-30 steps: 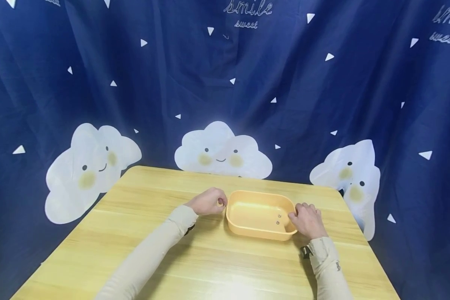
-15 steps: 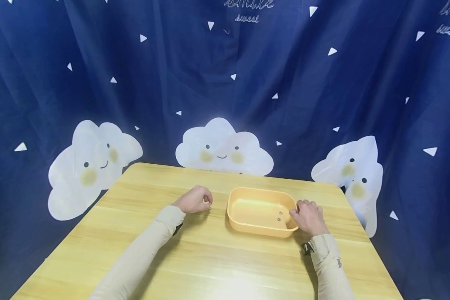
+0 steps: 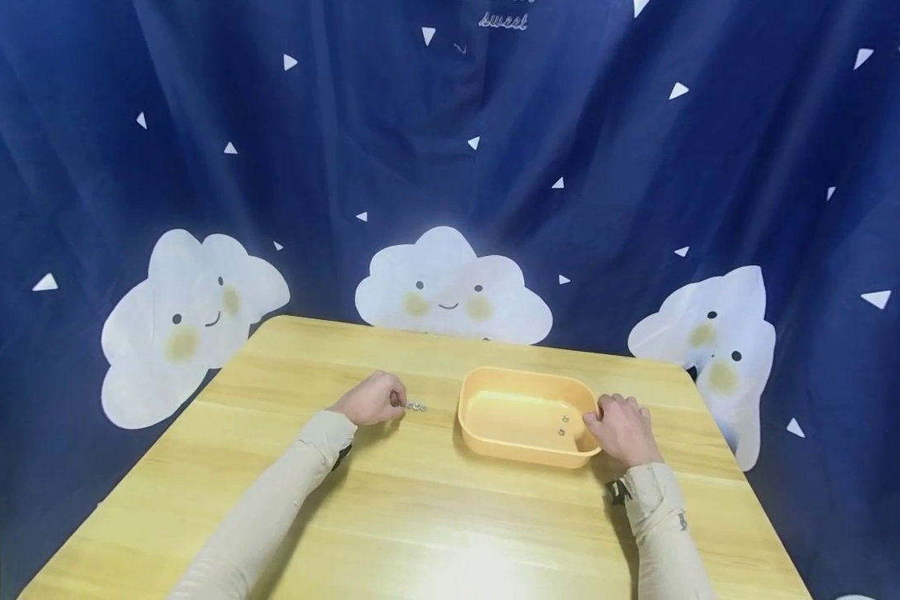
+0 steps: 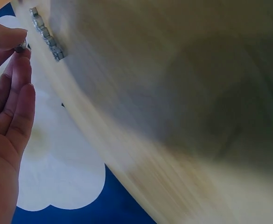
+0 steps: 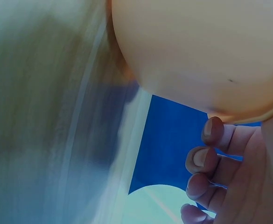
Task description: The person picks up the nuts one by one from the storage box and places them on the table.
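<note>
My left hand is over the table, left of the yellow plastic basin. Its thumb and index finger pinch a small metal nut, largely hidden by the fingertips. Close beside that hand, a short row of several shiny nuts lies on the tabletop. My right hand grips the basin's right rim, thumb on the inner side and the other fingers outside, as the right wrist view shows them curled below the rim. Two small metal nuts lie on the basin floor near its right end.
The light wooden table has rounded far corners. Behind it hangs a dark blue curtain printed with white clouds and triangles.
My left hand has moved left, away from the basin, to the row of nuts, which has come into sight beside its fingers. The right hand stays on the basin rim. The head view has tilted slightly.
</note>
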`<action>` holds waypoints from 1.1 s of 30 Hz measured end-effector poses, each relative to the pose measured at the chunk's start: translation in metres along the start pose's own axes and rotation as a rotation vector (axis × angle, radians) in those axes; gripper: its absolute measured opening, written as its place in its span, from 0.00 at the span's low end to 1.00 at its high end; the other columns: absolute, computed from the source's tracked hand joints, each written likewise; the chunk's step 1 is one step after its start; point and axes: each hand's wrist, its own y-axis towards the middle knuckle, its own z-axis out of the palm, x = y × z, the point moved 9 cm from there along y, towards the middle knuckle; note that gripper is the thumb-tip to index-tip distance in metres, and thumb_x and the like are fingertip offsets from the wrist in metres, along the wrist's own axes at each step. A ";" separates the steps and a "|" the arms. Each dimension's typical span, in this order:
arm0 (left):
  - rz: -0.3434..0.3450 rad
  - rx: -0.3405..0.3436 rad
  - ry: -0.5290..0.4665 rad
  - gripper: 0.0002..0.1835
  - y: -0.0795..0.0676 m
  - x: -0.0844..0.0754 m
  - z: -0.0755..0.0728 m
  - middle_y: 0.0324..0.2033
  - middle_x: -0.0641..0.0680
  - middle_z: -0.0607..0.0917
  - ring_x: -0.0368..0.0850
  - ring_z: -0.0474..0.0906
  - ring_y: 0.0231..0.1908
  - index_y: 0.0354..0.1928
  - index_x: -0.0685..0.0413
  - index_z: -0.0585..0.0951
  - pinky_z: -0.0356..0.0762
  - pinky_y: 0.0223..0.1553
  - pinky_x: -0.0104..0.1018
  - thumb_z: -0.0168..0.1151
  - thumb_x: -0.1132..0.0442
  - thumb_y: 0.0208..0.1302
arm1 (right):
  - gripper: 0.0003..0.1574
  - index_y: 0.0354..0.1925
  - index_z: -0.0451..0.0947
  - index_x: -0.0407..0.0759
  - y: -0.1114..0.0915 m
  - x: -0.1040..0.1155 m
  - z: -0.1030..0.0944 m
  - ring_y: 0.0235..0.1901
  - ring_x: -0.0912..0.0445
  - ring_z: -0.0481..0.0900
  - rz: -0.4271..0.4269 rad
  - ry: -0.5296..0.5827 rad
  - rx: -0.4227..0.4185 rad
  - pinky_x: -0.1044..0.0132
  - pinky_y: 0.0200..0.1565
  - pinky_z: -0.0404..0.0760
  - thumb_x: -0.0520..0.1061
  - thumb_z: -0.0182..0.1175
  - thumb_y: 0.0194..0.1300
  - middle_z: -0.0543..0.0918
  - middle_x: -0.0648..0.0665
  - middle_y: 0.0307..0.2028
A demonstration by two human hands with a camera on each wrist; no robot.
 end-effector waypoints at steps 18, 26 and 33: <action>0.007 -0.010 0.058 0.06 -0.007 0.008 0.004 0.29 0.50 0.90 0.36 0.80 0.31 0.26 0.53 0.90 0.80 0.36 0.27 0.71 0.72 0.57 | 0.14 0.24 0.71 0.44 0.001 0.001 -0.003 0.32 0.40 0.74 -0.011 0.021 -0.035 0.49 0.34 0.68 0.49 0.57 0.64 0.79 0.40 0.28; 0.007 -0.010 0.038 0.06 -0.008 0.013 0.005 0.30 0.51 0.90 0.36 0.82 0.33 0.28 0.53 0.90 0.82 0.38 0.29 0.70 0.71 0.59 | 0.15 0.24 0.70 0.43 0.002 0.002 -0.002 0.30 0.42 0.73 -0.028 0.025 -0.046 0.48 0.33 0.70 0.47 0.56 0.65 0.77 0.40 0.26; 0.020 0.000 0.041 0.06 -0.006 0.010 0.005 0.29 0.50 0.89 0.37 0.81 0.33 0.28 0.54 0.90 0.81 0.37 0.30 0.70 0.72 0.59 | 0.16 0.23 0.69 0.42 0.002 0.006 -0.004 0.28 0.43 0.71 -0.042 0.034 -0.050 0.50 0.32 0.70 0.46 0.57 0.66 0.76 0.40 0.25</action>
